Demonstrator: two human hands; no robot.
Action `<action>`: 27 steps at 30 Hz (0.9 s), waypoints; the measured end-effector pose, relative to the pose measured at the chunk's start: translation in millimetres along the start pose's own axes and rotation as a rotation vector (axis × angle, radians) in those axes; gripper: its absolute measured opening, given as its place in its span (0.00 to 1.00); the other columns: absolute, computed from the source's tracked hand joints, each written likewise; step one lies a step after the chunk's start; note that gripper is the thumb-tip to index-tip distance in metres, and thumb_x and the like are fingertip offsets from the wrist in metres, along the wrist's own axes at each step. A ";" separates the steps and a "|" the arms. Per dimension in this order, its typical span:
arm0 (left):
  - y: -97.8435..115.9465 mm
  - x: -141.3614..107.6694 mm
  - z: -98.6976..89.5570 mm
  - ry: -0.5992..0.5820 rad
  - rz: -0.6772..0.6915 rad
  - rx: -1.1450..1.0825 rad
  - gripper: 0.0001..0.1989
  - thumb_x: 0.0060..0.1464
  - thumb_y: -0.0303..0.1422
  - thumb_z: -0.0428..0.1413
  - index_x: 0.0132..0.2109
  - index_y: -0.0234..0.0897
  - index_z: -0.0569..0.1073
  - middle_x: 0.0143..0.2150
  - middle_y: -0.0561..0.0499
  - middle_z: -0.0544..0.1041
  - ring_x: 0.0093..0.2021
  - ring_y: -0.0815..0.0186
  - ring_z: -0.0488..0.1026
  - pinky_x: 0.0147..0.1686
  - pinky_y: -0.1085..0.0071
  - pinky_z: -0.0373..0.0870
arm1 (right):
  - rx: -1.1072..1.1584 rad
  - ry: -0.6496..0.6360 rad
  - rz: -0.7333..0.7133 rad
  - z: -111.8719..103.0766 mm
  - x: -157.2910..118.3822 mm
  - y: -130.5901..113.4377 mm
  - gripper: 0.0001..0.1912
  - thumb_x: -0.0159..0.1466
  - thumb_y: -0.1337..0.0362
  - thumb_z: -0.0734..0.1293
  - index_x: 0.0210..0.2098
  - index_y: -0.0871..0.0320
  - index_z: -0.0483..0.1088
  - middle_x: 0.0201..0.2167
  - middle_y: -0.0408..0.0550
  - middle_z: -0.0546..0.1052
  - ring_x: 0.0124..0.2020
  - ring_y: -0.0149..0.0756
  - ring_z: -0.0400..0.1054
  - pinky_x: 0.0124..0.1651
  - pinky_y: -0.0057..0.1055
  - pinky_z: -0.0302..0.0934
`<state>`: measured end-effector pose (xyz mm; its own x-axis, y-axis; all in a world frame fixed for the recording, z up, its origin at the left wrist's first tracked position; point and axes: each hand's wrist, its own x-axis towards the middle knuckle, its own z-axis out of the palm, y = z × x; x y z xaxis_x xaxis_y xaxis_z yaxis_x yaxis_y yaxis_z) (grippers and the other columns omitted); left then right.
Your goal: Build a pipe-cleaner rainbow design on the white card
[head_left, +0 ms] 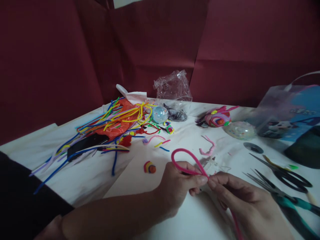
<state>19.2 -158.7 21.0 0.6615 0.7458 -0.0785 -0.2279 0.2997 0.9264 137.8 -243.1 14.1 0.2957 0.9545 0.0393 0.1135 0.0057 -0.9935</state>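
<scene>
The left hand [175, 188] is closed in a pinch, thumb against forefinger, on a fuzzy pink stem [184, 150] bent into a teardrop loop above it; the right hand [247, 203] pinches the same stem just beside, at the loop's base, with the loose length trailing to the near side. Left of the hands lies a small striped coil [150, 168]; just beyond them, a pale pink twist [211, 149]. To the right are black scissors [277, 171] and a teal-handled tool [287, 207], with a grey ring [253, 147] farther off. Far left spreads a heap of coloured stems [120, 117]; far right of centre sits a pink fuzzy figure [217, 118], near a clear dome [240, 130]
</scene>
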 end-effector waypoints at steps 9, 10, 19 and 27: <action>-5.6 0.1 -0.8 0.038 0.092 0.108 0.09 0.35 0.32 0.60 0.21 0.30 0.70 0.19 0.53 0.66 0.18 0.76 0.58 0.17 0.77 0.52 | 0.634 -0.102 0.397 3.1 4.1 -0.9 0.13 0.49 0.60 0.74 0.23 0.62 0.70 0.19 0.44 0.62 0.17 0.24 0.51 0.20 0.18 0.50; -7.0 0.0 -1.0 0.039 0.103 0.118 0.09 0.35 0.32 0.60 0.21 0.30 0.69 0.19 0.53 0.66 0.18 0.76 0.58 0.17 0.77 0.52 | 0.627 -0.096 0.394 3.4 3.8 0.1 0.13 0.49 0.59 0.74 0.22 0.63 0.69 0.18 0.44 0.62 0.17 0.24 0.51 0.20 0.19 0.50; -6.1 -4.4 1.2 0.038 0.033 0.123 0.09 0.39 0.33 0.57 0.24 0.30 0.69 0.15 0.56 0.62 0.17 0.76 0.56 0.18 0.77 0.52 | 0.232 0.237 0.106 11.7 -0.5 9.4 0.17 0.49 0.53 0.72 0.23 0.61 0.69 0.20 0.44 0.65 0.21 0.28 0.52 0.21 0.19 0.50; 6.4 4.4 -5.5 0.120 0.154 0.022 0.12 0.45 0.38 0.55 0.33 0.32 0.66 0.20 0.57 0.61 0.19 0.77 0.56 0.20 0.78 0.54 | 0.075 0.257 -0.010 -1.5 3.6 8.5 0.14 0.51 0.54 0.71 0.23 0.59 0.70 0.18 0.44 0.65 0.21 0.30 0.57 0.21 0.18 0.56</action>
<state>16.7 -150.2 24.5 0.5298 0.8478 0.0226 -0.3029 0.1643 0.9387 141.2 -240.0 6.0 0.5273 0.8472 0.0650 0.0495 0.0458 -0.9977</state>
